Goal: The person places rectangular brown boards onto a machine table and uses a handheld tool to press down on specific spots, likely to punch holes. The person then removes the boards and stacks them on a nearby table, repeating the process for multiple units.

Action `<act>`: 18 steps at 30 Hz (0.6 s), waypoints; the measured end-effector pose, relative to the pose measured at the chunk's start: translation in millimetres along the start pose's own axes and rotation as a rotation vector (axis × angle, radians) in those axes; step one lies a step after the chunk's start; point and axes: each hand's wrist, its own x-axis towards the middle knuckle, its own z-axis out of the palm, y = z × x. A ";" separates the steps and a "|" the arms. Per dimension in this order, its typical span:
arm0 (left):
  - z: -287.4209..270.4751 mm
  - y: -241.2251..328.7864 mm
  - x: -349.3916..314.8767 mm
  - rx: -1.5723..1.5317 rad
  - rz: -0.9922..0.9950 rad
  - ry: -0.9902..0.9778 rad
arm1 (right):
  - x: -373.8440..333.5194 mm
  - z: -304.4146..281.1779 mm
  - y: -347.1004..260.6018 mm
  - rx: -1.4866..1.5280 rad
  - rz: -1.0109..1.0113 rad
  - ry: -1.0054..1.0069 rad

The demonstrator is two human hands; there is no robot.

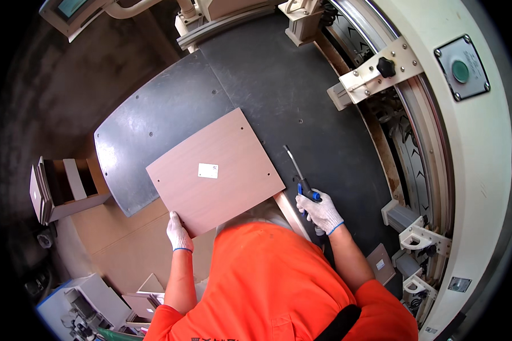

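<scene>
A flat, reddish-brown wood-grain panel (233, 196) with small drilled holes near its corners lies tilted across my front, partly over the dark worktop. A white label (208, 170) is stuck on its face. My left hand (180, 234), in a white knit glove with a blue cuff, grips the panel's near left edge. To the right of the panel, my gloved right hand (323, 212) is closed around a blue and black air blow gun (304, 185). Its thin metal nozzle points up and away over the worktop, apart from the panel.
The dark worktop (279, 85) has small holes. Along the right runs a cream machine frame (466, 153) with a green button (460, 71), a rail and a clamp bracket (375, 71). A small brown panel (380, 264) lies lower right. An open box-like carcass (68, 184) stands left.
</scene>
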 end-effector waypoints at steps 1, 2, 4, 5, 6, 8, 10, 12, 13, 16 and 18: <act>-1.3 -1.3 2.0 0.040 -0.012 0.002 | 4.7 0.6 -1.6 0.008 -0.003 -0.002; -4.8 -1.1 3.8 0.081 -0.025 0.002 | 8.8 0.9 -2.9 0.018 -0.005 -0.003; -6.9 -1.0 3.3 0.098 -0.045 -0.012 | 19.0 1.1 -8.0 -0.008 0.002 0.022; -6.5 0.0 1.9 0.073 -0.053 -0.025 | 22.8 1.6 -9.7 -0.019 0.010 0.035; -6.3 1.1 0.5 0.049 -0.061 -0.037 | 23.1 2.0 -12.4 -0.011 0.024 0.030; 2.0 8.7 -4.9 0.040 -0.060 -0.021 | 25.9 4.8 -15.6 -0.008 0.023 0.033; 2.4 9.7 -6.1 0.036 -0.060 -0.014 | 28.0 6.1 -14.7 0.004 0.015 0.025; -0.6 6.1 -2.1 0.037 -0.062 -0.017 | 26.8 8.8 -16.3 -0.004 0.027 0.026; -2.2 5.3 1.0 0.047 -0.070 -0.020 | 27.0 10.5 -17.1 -0.007 0.029 0.025; -7.5 2.3 6.4 0.077 -0.089 -0.024 | 33.2 10.2 -7.7 -0.079 0.005 0.019; -9.6 0.7 8.2 0.100 -0.093 -0.022 | 34.1 10.4 -6.3 -0.123 -0.022 0.022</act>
